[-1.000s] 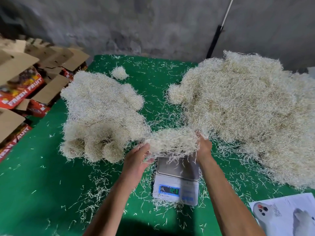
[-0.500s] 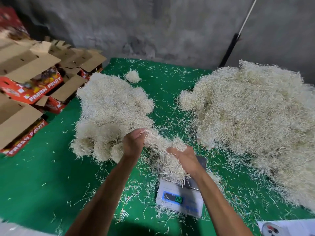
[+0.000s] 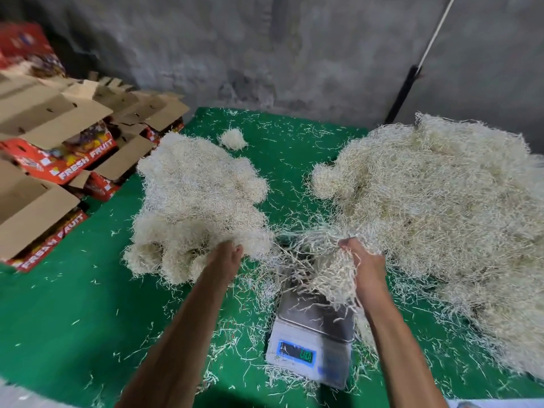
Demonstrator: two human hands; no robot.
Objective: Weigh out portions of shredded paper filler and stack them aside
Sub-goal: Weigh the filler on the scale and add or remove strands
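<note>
My left hand (image 3: pixel 226 257) is at the near right corner of the stack of weighed portions (image 3: pixel 194 201), its fingers curled into the shredded paper there. My right hand (image 3: pixel 366 265) grips a loose clump of shredded paper (image 3: pixel 332 278) that hangs over the steel pan of the digital scale (image 3: pixel 315 322). Thin strands stretch between the two hands. The scale's blue display (image 3: pixel 297 353) is lit, but its digits are blurred. The big loose heap of shredded paper (image 3: pixel 441 207) lies right of my right hand.
A green cloth (image 3: pixel 73 304) strewn with stray shreds covers the table. Open "FRESH FRUIT" cartons (image 3: pixel 59 160) are piled along the left edge. A small tuft (image 3: pixel 233 139) sits behind the stack. A grey wall and a leaning pole (image 3: pixel 403 95) stand at the back.
Both hands lifted a portion off the scale and carried it left toward the stack. They have since spread apart: left at the stack, right back over the scale with a clump.
</note>
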